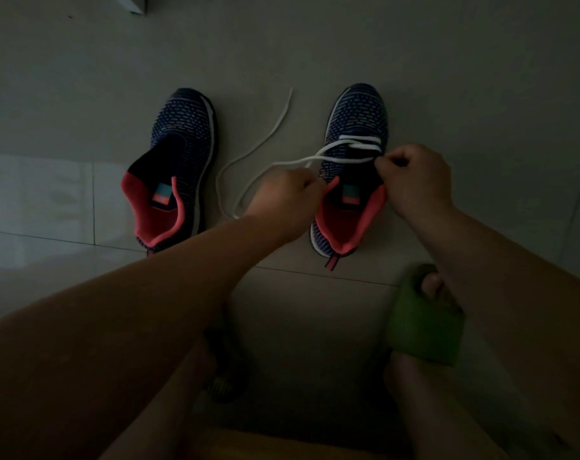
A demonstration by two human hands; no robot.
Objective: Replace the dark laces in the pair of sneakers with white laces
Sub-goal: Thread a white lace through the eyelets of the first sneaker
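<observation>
On the pale tiled floor [315, 44], two dark knit sneakers with coral linings stand side by side, toes pointing away from the person, well apart from each other. Over the right sneaker [355, 127] both hands work at a white lace [268, 137]. This lace already crosses the lowest eyelets in two flat bars near the toe, and from there its strands run toward the hands. At the shoe's inner edge, the left hand [287, 207] is curled into a closed grip, and a strand leads into its fingers; a long loose loop of the same lace trails on the floor between the two shoes, its free end reaching up toward the toes. At the shoe's outer edge, the right hand [414, 175] has its fingers bent in a narrow pinch on the other strand, just beside the eyelets. Off to the left, the left sneaker [179, 161] has no lace in it, and its tongue lies open. Nearer the camera, a foot in a green slipper [421, 330] rests on the floor below the right forearm. The scene is dim, so the finer detail of the eyelets cannot be made out.
</observation>
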